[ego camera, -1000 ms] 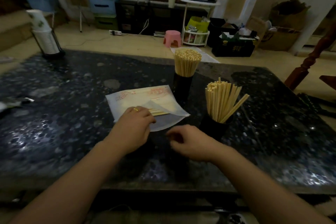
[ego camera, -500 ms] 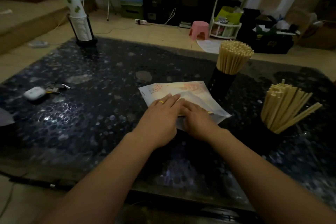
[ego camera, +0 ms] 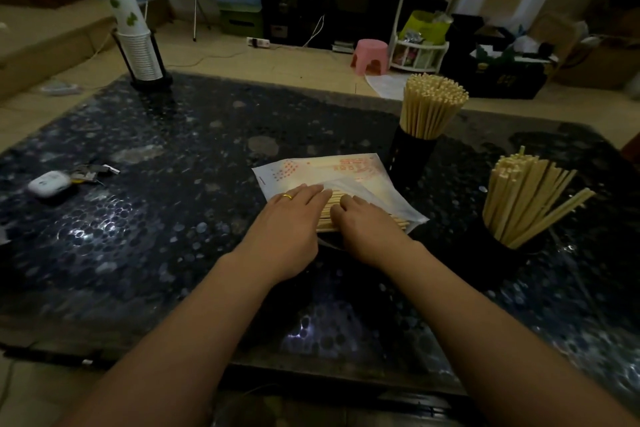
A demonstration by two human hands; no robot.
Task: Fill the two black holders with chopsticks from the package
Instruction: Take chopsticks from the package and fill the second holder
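The white plastic package [ego camera: 332, 168] with red print lies flat in the middle of the dark table [ego camera: 173, 218]. A bundle of pale chopsticks [ego camera: 327, 215] sticks out of its near end. My left hand [ego camera: 294, 215], wearing a ring, presses flat on the package and the bundle with straight fingers. My right hand [ego camera: 367, 225] lies beside it, its fingers curled over the chopsticks. One black holder [ego camera: 412, 156], behind the package, is packed with upright chopsticks [ego camera: 433, 107]. The second black holder [ego camera: 512, 251], at the right, holds leaning chopsticks [ego camera: 526, 194].
A stack of paper cups in a black stand [ego camera: 138, 45] is on the far left corner. A white earbud case [ego camera: 48, 184] and keys [ego camera: 93, 170] lie at the left. The table's near edge is under my forearms.
My right hand has moved from the table onto the package beside my left hand. More of the chopstick bundle now shows at the package's near end. The view has shifted left.
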